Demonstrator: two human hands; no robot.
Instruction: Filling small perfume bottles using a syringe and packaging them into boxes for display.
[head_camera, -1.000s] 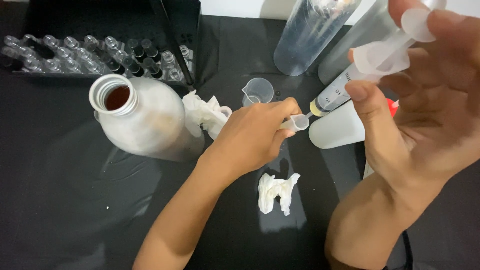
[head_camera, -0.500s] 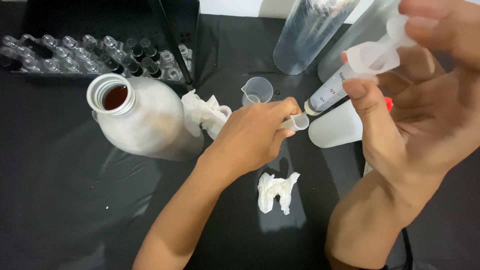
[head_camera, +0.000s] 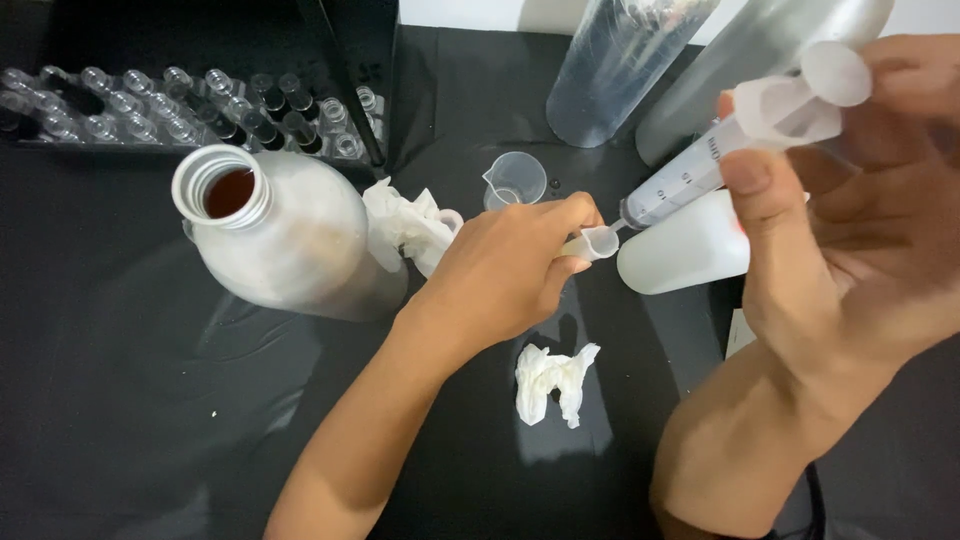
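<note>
My left hand (head_camera: 510, 272) grips a small clear vial (head_camera: 592, 243), holding it tilted above the black table. My right hand (head_camera: 850, 220) holds a large clear plastic syringe (head_camera: 720, 150) with its tip at the vial's mouth and the plunger nearly pushed in. A frosted open bottle with brown liquid (head_camera: 275, 225) stands left of my left hand. A crumpled white tissue (head_camera: 410, 225) lies between that bottle and my left hand.
A rack of several small empty vials (head_camera: 180, 105) sits at the back left. A tiny clear beaker (head_camera: 515, 180), a white bottle lying down (head_camera: 685, 245), two tall clear cylinders (head_camera: 620, 60) and another tissue wad (head_camera: 555, 380) are around the hands.
The syringe has swung down and its tip has come to the vial's mouth. The plunger has gone in. My left hand has stayed in place.
</note>
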